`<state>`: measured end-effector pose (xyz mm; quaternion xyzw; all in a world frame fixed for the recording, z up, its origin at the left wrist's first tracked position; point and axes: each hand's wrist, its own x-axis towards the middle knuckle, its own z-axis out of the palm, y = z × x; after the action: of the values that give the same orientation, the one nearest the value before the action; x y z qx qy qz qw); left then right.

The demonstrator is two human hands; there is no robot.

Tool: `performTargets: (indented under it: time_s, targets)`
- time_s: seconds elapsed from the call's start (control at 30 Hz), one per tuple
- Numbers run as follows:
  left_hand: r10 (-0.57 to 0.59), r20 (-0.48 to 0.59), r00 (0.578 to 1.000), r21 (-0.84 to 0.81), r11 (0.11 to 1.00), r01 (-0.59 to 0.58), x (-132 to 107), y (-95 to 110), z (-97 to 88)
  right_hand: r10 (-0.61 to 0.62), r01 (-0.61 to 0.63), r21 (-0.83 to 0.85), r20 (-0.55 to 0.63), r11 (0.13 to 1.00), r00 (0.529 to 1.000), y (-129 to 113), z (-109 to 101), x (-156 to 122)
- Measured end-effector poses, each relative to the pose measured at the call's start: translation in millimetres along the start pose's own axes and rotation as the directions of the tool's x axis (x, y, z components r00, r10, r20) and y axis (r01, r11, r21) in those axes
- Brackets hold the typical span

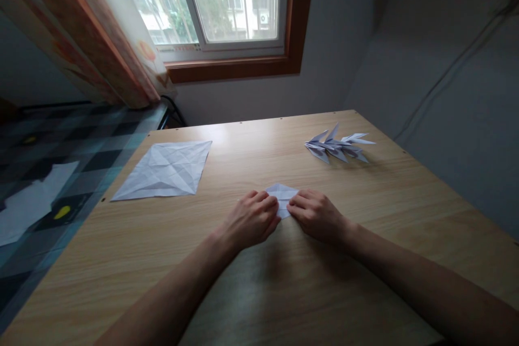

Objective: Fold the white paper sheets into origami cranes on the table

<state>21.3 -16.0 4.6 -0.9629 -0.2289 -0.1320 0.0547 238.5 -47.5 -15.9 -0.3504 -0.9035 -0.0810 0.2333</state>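
Observation:
A small folded piece of white paper (283,192) lies at the middle of the wooden table, its pointed top facing away from me. My left hand (256,216) grips its left side, fingers curled and thumb at the near edge. On the opposite side my right hand (315,213) pinches the paper with fingers bent together. Between the two hands a strip of the paper shows, with crease lines across it. Both hands cover its side edges, so the full outline is hidden.
A creased square sheet (170,168) lies flat at the table's (243,286) far left. Several pointed folded paper pieces (338,144) sit nested at the far right. Left of the table, white paper (36,200) rests on a checked cloth (101,143). A window and curtain (109,38) stand behind.

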Motion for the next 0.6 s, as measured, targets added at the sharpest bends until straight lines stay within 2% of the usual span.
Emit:
performTargets:
  time_s: [0.07,0.13,0.2,0.27,0.4,0.53,0.6]
  targets:
    - [0.010,0.006,1.000,-0.012,1.000,-0.010,0,0,1.0,0.102,-0.093,0.126,-0.066,0.988,0.993,1,2,2]
    - [0.013,0.001,1.000,-0.035,0.999,-0.013,0,-1,1.6,0.248,-0.212,0.259,-0.115,0.942,0.962,2,6,5]
    - [0.019,-0.002,1.000,-0.056,0.998,-0.019,0,-2,1.7,0.387,-0.329,0.340,-0.115,0.881,0.915,5,9,10]
    - [0.024,-0.003,1.000,-0.066,0.998,-0.024,-1,-3,1.8,0.466,-0.412,0.371,-0.064,0.832,0.883,8,14,14]
    - [0.034,0.001,0.999,-0.064,0.997,-0.034,-1,-4,2.4,0.511,-0.475,0.435,0.040,0.765,0.859,14,18,18]
    - [0.036,-0.001,0.999,-0.066,0.997,-0.036,-1,-4,2.0,0.560,-0.507,0.497,0.049,0.705,0.827,16,15,18]
    - [0.031,-0.012,0.999,-0.051,0.998,-0.032,-1,-3,0.8,0.544,-0.484,0.502,0.032,0.717,0.839,15,13,17]
